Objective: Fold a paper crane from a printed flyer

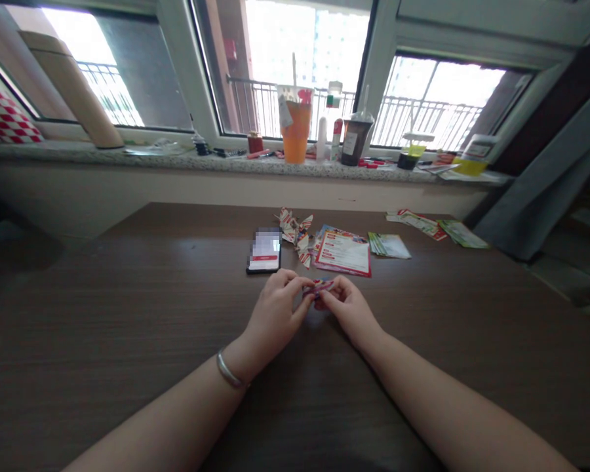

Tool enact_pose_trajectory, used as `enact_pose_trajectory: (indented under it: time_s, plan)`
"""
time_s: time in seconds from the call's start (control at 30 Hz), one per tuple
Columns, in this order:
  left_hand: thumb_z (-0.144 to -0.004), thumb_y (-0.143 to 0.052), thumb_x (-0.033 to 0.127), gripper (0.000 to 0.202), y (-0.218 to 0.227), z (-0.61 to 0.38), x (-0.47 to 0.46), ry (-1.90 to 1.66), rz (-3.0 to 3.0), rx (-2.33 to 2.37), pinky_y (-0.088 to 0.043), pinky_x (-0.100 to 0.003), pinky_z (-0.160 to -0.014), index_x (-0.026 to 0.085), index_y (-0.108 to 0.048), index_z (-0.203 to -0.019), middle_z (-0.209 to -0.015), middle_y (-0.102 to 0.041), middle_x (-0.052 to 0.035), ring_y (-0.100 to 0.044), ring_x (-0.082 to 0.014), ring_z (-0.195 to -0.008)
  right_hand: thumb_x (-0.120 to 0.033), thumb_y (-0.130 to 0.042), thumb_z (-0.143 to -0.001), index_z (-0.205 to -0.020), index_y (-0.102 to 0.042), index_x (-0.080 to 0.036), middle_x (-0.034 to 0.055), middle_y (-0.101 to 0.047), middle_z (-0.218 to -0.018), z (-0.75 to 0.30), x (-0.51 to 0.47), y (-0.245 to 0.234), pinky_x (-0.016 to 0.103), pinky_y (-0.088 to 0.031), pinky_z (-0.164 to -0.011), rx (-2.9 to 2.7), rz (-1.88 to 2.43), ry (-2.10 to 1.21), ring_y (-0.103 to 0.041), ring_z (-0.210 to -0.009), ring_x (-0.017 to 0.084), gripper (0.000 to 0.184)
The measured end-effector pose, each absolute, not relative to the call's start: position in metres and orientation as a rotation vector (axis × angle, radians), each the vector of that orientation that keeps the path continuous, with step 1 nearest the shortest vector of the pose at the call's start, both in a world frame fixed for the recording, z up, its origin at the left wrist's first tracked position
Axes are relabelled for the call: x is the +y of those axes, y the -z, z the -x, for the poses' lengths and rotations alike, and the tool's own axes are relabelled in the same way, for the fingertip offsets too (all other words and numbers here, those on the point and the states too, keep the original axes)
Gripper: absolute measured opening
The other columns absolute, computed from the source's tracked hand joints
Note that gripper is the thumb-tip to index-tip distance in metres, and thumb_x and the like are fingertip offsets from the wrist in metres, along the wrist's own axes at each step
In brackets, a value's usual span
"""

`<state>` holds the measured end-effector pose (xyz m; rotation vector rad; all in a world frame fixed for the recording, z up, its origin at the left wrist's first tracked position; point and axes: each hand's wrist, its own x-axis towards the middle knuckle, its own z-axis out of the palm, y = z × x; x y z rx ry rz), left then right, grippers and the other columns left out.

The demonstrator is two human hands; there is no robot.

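Note:
Between my two hands is a small folded piece of colourful printed paper (319, 287), red, blue and white, held just above the brown table. My left hand (278, 305), with a silver bangle at the wrist, pinches its left side. The fingers of my right hand (350, 305) close on the right side. Parts of the paper are hidden behind the fingertips. Beyond the hands lie several folded striped paper pieces (297, 233) and a stack of printed sheets with red borders (344, 252). A phone (264, 252) with a lit screen rests beside them, past my left hand.
Green-and-white paper sheets (389, 246) lie right of the stack, with more printed papers (420, 225) at the table's far right. On the windowsill (177, 160) stand an orange drink cup (295, 131), a dark drink cup (356, 139), a cardboard tube (73, 92) and several small bottles.

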<state>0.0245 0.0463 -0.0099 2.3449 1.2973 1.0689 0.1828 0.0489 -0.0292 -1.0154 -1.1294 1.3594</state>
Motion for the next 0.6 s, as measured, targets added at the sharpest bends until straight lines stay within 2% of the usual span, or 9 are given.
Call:
enact_pose_trajectory:
  time_s: [0.17,0.4,0.5,0.6]
  plan:
    - [-0.086,-0.052,0.016,0.018,0.012,-0.027,0.048,-1.079,-2.201,1.163,-0.048,-0.033,-0.086,0.019,-0.061,-0.100,-0.100,-0.059,-0.0067,-0.059,-0.0188,-0.094,-0.044,-0.077,-0.062,-0.073,-0.052,-0.021,-0.0035,-0.060,-0.067,-0.184,0.049,0.033,0.028,-0.050,-0.065,-1.198,0.974,-1.315,-0.059,-0.063,0.013,0.036]
    - [-0.085,-0.052,0.017,0.018,0.021,-0.026,0.051,-1.097,-2.036,1.123,-0.050,-0.028,-0.078,0.018,-0.063,-0.099,-0.097,-0.066,-0.0057,-0.063,-0.0165,-0.088,-0.047,-0.069,-0.071,-0.076,-0.056,-0.021,-0.0024,-0.059,-0.066,-0.188,0.049,0.034,0.030,-0.050,-0.067,-1.272,0.931,-1.311,-0.059,-0.064,0.014,0.030]
    - [-0.085,-0.051,0.018,0.017,0.020,-0.027,0.049,-1.102,-2.007,1.138,-0.048,-0.027,-0.074,0.018,-0.064,-0.096,-0.092,-0.067,-0.0048,-0.062,-0.0161,-0.083,-0.045,-0.062,-0.078,-0.074,-0.059,-0.020,0.0002,-0.059,-0.071,-0.190,0.049,0.033,0.031,-0.050,-0.070,-1.394,0.978,-1.147,-0.059,-0.069,0.015,0.026]
    - [-0.084,-0.052,0.019,0.015,0.016,-0.029,0.045,-1.127,-1.948,1.127,-0.048,-0.027,-0.077,0.017,-0.065,-0.092,-0.090,-0.068,-0.0045,-0.062,-0.0164,-0.083,-0.035,-0.058,-0.081,-0.072,-0.060,-0.019,0.0021,-0.060,-0.074,-0.192,0.047,0.031,0.030,-0.047,-0.070,-1.563,1.032,-0.848,-0.058,-0.072,0.016,0.018]
